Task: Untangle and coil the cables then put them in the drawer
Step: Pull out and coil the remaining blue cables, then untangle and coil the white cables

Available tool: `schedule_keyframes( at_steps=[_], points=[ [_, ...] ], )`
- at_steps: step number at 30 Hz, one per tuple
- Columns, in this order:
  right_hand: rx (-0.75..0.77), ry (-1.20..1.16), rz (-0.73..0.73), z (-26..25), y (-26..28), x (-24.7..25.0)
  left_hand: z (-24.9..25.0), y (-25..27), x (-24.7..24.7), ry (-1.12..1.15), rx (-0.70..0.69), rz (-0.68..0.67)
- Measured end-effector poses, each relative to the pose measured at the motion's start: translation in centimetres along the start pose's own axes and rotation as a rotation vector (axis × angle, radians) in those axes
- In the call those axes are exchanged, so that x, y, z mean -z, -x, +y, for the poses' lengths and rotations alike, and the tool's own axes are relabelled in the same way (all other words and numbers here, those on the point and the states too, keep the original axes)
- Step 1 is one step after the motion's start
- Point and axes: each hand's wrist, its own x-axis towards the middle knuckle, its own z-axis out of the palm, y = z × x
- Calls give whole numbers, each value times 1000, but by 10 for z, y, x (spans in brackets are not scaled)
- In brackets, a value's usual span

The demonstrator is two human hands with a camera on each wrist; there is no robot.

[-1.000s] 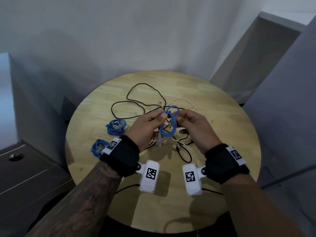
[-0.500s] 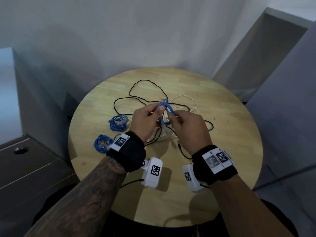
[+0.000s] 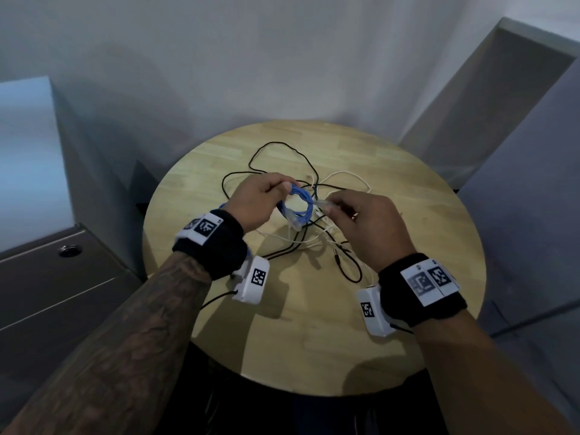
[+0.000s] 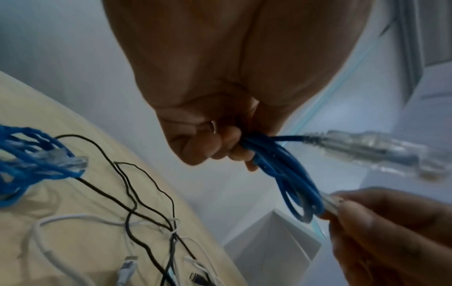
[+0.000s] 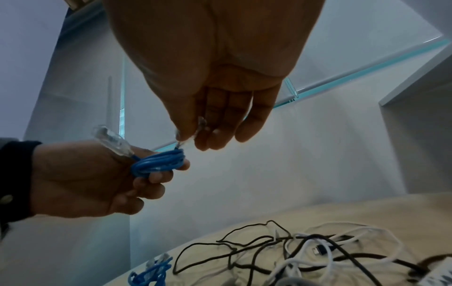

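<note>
Loose cables [image 3: 301,233] lie tangled mid-table [image 3: 408,189] — a coiled cable [image 3: 299,204] held above them, drawer cabinet [image 3: 47,277] at left.

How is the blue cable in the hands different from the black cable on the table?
The blue cable is wound into a small coil; the black cable sprawls in loose loops. The blue cable is held in the air by the left hand and right hand; the black cable lies on the table, tangled with a white cable. Both are thin and bendy.

head downward, wrists along fingers
</note>
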Motion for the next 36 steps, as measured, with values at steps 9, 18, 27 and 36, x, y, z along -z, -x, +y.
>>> schedule_keyframes(
  at_steps=[9, 18, 27, 36],
  points=[
    [-125, 110, -429, 8, -8, -41, -38, 2, 71, 202, 307, 282],
    [163, 623, -540, 32, -12, -77, -116, 1, 105, 322, 694, 570],
    [-270, -403, -76, 17, -40, -7, -153, 4, 108, -176, 774, 390],
    [-375, -680, 254, 20, -50, 31, -17, -3, 42, -296, 67, 269]
  ],
)
